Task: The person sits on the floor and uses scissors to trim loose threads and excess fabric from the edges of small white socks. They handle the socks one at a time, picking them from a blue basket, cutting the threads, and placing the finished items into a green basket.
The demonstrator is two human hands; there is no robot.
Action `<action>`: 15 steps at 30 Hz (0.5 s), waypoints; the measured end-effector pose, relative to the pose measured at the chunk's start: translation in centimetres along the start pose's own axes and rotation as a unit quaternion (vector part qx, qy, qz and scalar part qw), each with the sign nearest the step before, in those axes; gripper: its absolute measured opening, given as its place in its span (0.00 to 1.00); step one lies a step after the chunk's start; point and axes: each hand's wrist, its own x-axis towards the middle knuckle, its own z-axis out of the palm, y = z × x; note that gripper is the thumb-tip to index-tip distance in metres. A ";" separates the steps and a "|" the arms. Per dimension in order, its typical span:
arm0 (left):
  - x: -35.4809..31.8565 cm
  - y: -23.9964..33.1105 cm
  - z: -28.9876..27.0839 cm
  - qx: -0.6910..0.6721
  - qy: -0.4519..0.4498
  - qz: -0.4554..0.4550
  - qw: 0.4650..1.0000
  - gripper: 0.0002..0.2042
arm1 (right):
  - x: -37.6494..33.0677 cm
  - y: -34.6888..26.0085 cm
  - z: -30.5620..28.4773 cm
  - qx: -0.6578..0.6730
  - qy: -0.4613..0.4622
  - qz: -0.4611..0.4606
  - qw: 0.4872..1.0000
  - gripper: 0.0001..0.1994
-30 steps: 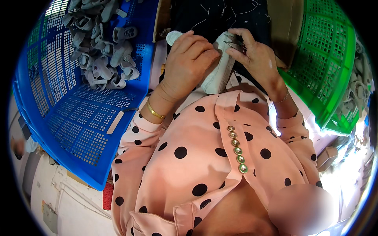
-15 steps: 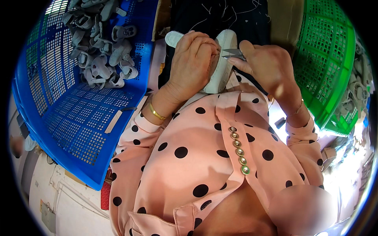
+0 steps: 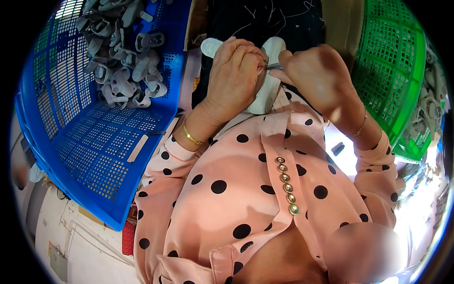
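My left hand (image 3: 234,73) grips a small white and grey shoe piece (image 3: 270,78) held over my lap. My right hand (image 3: 314,73) is closed on a small metal tool (image 3: 274,66), likely snips, whose tip touches the piece between both hands. Most of the piece is hidden behind my left fingers. A dark cloth (image 3: 265,19) with loose thread bits lies under the hands.
A blue plastic crate (image 3: 90,142) on my left holds several grey shoe pieces (image 3: 123,61) at its far end. A green plastic crate (image 3: 397,80) stands on my right, with more grey pieces beyond it. A small dark object (image 3: 337,148) lies near my right sleeve.
Both hands have drawn closer together on the piece; my right hand has curled into a fist around the metal tool and brought its tip against the piece.
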 end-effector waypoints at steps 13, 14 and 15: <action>-4.1 0.0 -1.2 -0.322 0.246 -0.290 0.867 0.04 | -0.2 1.9 2.7 0.268 0.088 0.239 0.929 0.23; -4.8 0.5 -1.6 -0.368 0.215 -0.346 0.836 0.05 | 0.0 1.5 3.1 0.279 0.103 0.250 0.921 0.24; -5.1 1.0 -2.1 -0.412 0.181 -0.398 0.800 0.06 | 0.3 1.2 3.2 0.290 0.119 0.262 0.913 0.25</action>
